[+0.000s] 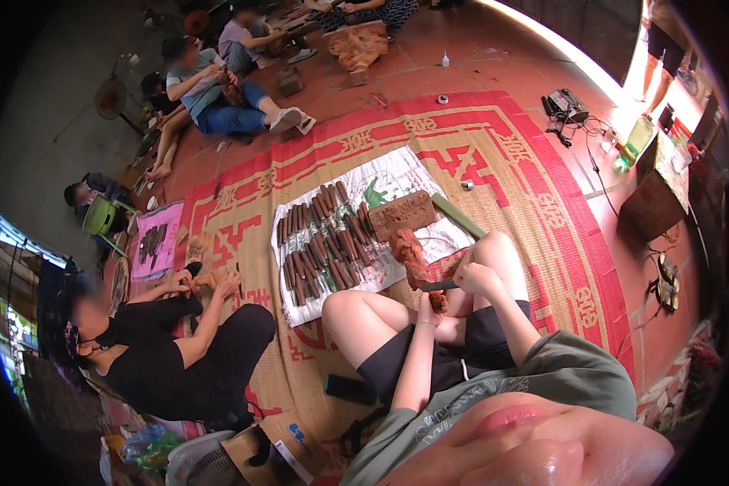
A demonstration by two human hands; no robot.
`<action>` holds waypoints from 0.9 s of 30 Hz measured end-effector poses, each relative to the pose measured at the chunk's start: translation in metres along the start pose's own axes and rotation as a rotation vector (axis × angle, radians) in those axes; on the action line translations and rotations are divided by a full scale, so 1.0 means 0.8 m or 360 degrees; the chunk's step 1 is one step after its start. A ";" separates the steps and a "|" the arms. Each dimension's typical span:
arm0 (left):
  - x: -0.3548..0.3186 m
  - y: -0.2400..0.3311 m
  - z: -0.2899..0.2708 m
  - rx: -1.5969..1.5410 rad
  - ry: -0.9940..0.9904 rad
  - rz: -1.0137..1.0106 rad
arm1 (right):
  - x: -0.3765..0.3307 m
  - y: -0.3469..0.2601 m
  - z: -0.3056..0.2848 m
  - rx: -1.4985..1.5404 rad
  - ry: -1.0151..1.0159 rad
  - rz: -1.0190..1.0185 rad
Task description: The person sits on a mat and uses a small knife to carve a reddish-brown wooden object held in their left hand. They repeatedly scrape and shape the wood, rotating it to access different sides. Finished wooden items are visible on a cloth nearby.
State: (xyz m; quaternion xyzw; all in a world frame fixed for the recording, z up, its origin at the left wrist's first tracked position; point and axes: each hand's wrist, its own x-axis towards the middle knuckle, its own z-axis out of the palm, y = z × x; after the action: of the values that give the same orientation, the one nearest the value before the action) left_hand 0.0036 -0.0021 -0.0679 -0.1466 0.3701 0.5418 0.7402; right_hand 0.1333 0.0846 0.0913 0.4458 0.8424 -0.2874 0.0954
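Observation:
A reddish-brown wood carving (408, 253) stands tilted between my bent knees, its knobbly upper part over the white cloth (409, 166). My left hand (429, 311) is closed around its lower end, which partly hides the fingers. In my closed right hand (476, 280) is a dark flat-bladed tool (439, 285), its blade lying across the lower carving just above my left hand. The tool's handle is hidden in the fist. Several wooden-handled carving tools (320, 243) lie in rows on the cloth beyond my knees, beside a brown block (403, 214).
A red-and-tan patterned mat (543, 235) spreads under me. At my left sits a person in black (170, 356), working on a small wooden piece. Other people sit farther back. A green bar (459, 215) lies beyond my right knee; a wooden box (660, 190) and cables stand at right.

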 end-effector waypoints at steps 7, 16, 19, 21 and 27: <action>-0.004 -0.001 0.003 -0.0012 -0.0039 0.0007 | 0.014 0.032 0.001 0.0080 -0.0149 -0.0019; -0.008 -0.002 0.006 -0.0294 -0.0103 0.0068 | -0.009 0.037 -0.034 -0.0220 -0.0055 -0.0025; -0.014 0.002 0.015 -0.0250 -0.0008 0.0012 | -0.041 0.008 -0.081 -0.0451 0.0082 -0.0104; -0.016 0.001 0.019 -0.0225 0.0033 0.0067 | -0.055 -0.009 -0.104 -0.0556 0.0165 -0.0123; -0.010 -0.003 0.013 -0.0116 0.0083 0.0123 | -0.069 -0.028 -0.125 -0.0600 0.0230 -0.0062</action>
State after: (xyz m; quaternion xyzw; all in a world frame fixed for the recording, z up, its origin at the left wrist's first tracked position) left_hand 0.0089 -0.0026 -0.0557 -0.1731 0.3746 0.5790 0.7032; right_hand 0.1573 0.0930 0.2049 0.4232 0.8943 -0.0937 0.1110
